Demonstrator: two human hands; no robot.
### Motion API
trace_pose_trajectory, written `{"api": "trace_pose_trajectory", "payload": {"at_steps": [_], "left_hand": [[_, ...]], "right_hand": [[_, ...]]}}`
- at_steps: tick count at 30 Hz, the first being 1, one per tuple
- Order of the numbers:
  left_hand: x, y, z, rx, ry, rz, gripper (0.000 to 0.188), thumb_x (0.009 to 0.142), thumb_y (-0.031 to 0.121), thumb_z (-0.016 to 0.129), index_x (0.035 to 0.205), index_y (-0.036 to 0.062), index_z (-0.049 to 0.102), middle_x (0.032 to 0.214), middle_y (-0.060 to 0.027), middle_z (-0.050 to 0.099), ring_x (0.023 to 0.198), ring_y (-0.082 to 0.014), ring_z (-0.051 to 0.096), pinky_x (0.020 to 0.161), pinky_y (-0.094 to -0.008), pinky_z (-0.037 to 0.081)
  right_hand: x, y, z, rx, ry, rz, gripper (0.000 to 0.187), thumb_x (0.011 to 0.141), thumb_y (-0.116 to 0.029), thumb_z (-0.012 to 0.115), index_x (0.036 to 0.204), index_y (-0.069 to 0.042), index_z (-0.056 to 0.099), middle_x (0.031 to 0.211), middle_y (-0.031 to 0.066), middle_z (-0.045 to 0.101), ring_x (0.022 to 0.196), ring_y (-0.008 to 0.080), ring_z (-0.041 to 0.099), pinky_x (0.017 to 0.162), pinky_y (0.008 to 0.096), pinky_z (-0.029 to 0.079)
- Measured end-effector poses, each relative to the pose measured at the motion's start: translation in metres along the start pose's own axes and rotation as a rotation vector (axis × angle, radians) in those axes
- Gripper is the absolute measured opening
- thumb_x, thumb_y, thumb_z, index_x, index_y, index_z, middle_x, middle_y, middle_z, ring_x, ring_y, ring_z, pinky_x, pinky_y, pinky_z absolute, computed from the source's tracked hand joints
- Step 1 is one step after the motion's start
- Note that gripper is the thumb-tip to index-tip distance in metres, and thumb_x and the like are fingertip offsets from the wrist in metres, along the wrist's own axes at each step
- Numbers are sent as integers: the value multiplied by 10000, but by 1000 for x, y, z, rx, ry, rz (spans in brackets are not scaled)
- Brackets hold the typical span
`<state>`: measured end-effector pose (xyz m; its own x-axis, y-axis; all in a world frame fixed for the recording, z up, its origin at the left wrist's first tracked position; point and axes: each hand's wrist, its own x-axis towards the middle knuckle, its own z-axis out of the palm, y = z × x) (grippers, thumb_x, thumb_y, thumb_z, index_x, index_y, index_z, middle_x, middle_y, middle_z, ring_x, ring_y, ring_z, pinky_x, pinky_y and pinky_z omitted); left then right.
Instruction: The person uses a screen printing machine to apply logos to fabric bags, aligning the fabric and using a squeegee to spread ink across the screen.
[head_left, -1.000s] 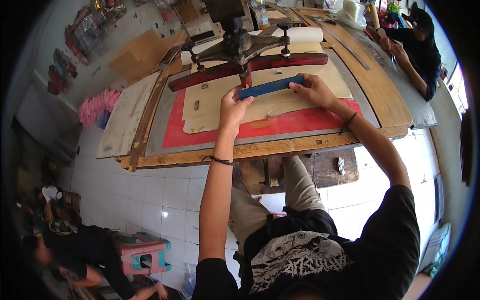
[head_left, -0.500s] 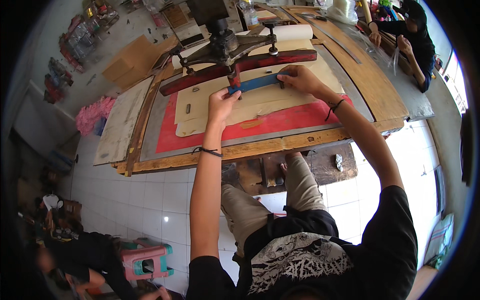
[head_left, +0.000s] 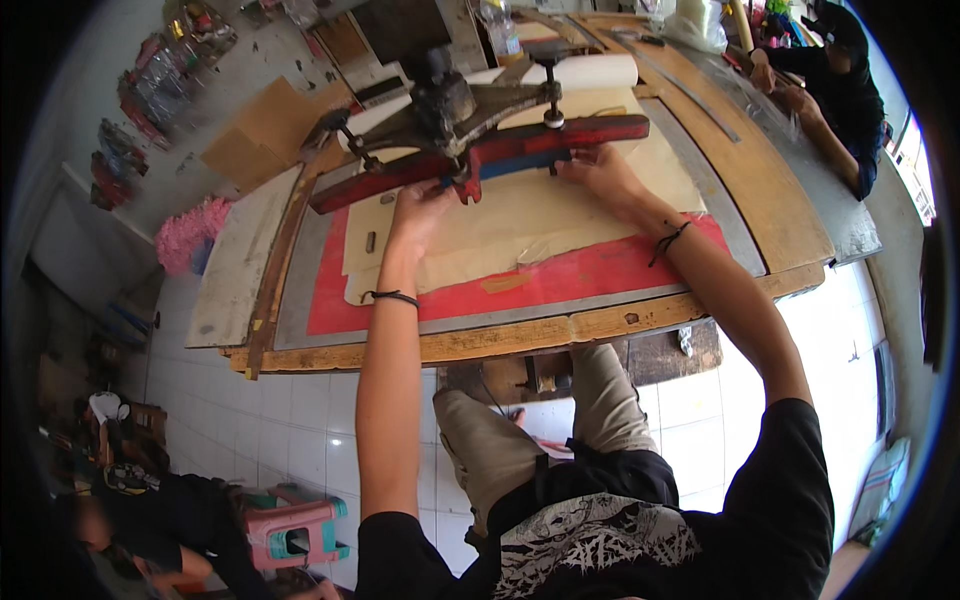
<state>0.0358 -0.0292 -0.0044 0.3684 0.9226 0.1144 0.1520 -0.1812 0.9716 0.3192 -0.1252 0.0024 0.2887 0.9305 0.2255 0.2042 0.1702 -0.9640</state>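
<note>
We held the blue strip (head_left: 515, 166) partly hidden behind the red bar (head_left: 600, 130), above the cream sheet (head_left: 470, 245), fingers of our left hand (head_left: 420, 210) and right hand (head_left: 602, 176) clamped near its ends; we judged it stiff, fairly light, best gripped there.

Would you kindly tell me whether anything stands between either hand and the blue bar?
Nothing visible does: the left hand and right hand hold the blue bar near opposite ends. The red beam partly hides it; whether beam and bar touch, I cannot tell.
</note>
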Motion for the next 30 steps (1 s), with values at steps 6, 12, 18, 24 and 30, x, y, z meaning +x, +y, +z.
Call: {"api": "trace_pose_trajectory", "payload": {"at_steps": [6,12,18,24,30], "left_hand": [[-10,-5,-14,-265,-117,41,238,879,26,624,1114,-10,633,1086,-74,661,999,-143,602,910,-283,461],[-17,5,-2,-280,-37,4,231,894,7,593,1124,1,623,1118,-81,649,1035,-144,598,928,-288,457],[-10,6,0,-287,92,-40,209,920,9,554,1117,-13,624,1125,-93,646,1048,-163,600,983,-310,450],[-11,6,-1,-399,59,-18,189,937,20,529,1090,-41,622,1123,-116,640,1052,-184,601,1005,-334,447],[-13,14,2,-382,76,-27,187,924,16,544,1091,-59,582,1101,-119,629,1060,-204,600,1004,-359,462]], "right_hand": [[-17,-17,5,63,-130,28,500,863,-192,688,1218,105,500,1193,149,586,1032,174,590,893,278,490],[-17,-17,5,219,-93,163,420,889,-148,643,1183,114,498,1124,137,614,956,140,618,874,256,504],[-18,-25,7,50,-144,172,336,918,-228,618,1053,79,608,986,84,663,874,111,606,793,248,488],[-15,-15,5,111,-138,95,278,923,-207,616,1051,39,627,974,55,672,876,95,611,822,244,483],[-8,-11,2,204,-172,122,261,923,-160,615,1066,58,620,1006,81,674,935,125,629,865,253,497]]}}
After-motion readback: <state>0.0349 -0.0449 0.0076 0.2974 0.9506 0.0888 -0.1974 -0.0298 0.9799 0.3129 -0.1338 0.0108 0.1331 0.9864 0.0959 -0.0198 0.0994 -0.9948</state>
